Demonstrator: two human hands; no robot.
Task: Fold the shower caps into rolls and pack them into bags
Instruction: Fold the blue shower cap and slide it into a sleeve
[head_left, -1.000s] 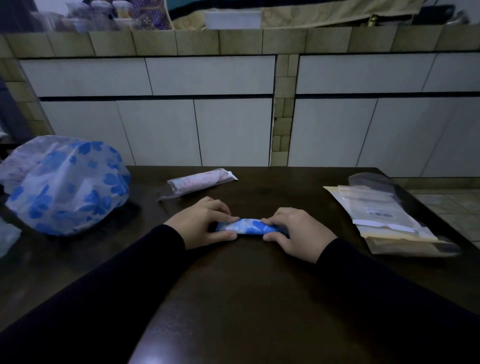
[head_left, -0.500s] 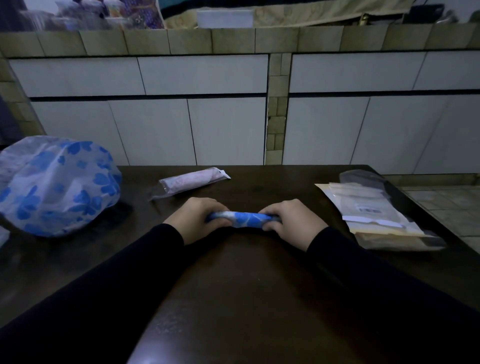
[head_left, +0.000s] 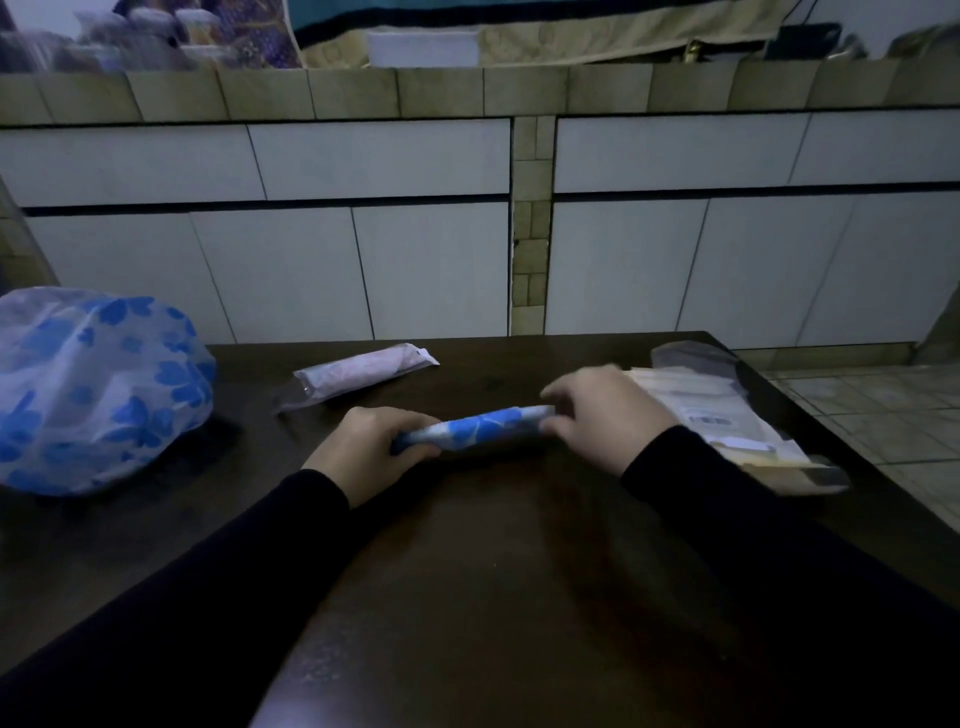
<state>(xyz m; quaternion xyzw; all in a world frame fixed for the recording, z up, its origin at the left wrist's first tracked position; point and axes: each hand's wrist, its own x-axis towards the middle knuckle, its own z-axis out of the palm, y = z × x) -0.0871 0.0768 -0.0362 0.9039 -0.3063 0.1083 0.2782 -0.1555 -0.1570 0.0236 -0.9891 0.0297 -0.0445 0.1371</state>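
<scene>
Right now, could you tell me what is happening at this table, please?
A person is rolling a blue-flowered shower cap on the dark table. The left hand grips one end of the roll; the right hand is at the other end, blurred. One pink roll, already bagged, lies behind. An unfolded blue-flowered cap sits at the left, and a stack of empty bags at the right.

The blue-flowered rolled shower cap (head_left: 480, 428) lies crosswise near the table's middle, its right end tilted up. Behind it lies 1 pink roll already in a clear bag (head_left: 358, 375). Unrolled blue-flowered caps (head_left: 98, 389) heap at the left; empty bags (head_left: 722, 415) stack at the right.
</scene>
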